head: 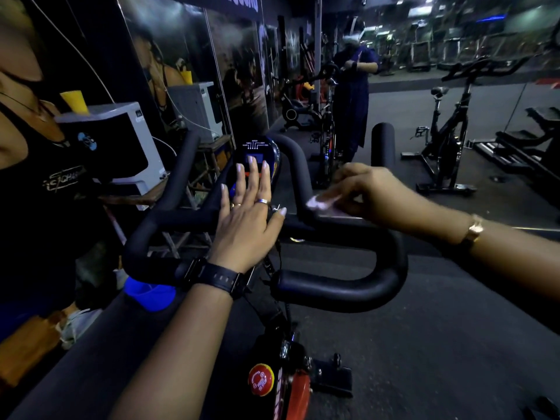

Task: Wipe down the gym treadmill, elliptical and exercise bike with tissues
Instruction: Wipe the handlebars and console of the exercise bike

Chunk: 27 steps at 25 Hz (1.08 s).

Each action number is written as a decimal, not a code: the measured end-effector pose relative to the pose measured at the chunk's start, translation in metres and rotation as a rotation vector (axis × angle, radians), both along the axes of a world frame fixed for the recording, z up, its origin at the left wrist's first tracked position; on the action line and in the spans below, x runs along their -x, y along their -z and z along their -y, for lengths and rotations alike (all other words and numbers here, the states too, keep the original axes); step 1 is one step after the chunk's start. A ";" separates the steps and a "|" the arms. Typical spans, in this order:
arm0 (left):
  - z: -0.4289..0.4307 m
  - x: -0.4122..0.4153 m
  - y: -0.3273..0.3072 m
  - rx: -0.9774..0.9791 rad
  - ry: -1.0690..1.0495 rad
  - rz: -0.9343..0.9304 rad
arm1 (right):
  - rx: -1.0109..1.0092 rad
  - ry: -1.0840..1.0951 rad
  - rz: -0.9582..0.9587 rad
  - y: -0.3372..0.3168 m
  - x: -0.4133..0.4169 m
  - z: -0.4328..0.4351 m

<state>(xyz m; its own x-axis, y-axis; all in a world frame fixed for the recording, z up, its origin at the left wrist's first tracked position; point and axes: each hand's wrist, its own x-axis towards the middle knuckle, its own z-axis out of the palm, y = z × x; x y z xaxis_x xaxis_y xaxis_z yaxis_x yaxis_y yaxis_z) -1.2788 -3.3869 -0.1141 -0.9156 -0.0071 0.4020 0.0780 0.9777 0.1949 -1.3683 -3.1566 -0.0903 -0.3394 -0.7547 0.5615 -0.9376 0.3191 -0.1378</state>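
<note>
Step in hand: wiping the exercise bike (295, 389) handlebar (342, 294), mid-frame. Right hand (372, 195) is pinched on a tissue (321, 204) (blurred, so grip detail is unclear), pressed to the bar right of centre, at the foot of the inner prong. Left hand (245, 219) lies flat on the crossbar, fingers straight and slightly apart, tips over the console (268, 147), holding nothing.

To do it well, I'd say: brace with the left hand, wrap the tissue round the tube and drag along it rather than dab. Do the lower loops too.

Crossbar's long axis runs left-right across the frame; prongs point up-frame, away from the person. The bike itself seems to run bottom-to-top, nose up-frame.
</note>
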 end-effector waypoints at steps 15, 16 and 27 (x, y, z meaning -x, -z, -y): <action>0.002 0.070 -0.003 0.019 -0.079 -0.393 | -0.147 0.117 -0.303 -0.066 0.113 0.103; 0.002 0.070 -0.003 0.023 -0.081 -0.396 | -0.152 0.122 -0.276 -0.069 0.119 0.110; 0.000 0.070 0.000 0.027 -0.112 -0.410 | 0.042 0.109 -0.201 -0.005 0.034 0.062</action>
<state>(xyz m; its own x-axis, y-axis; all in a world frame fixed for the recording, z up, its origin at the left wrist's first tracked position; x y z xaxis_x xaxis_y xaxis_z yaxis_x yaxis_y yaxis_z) -1.3487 -3.3865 -0.1141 -0.6740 -0.0820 0.7342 0.0369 0.9888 0.1443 -1.4022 -3.2188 -0.0851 -0.2961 -0.6942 0.6561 -0.9077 0.4183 0.0329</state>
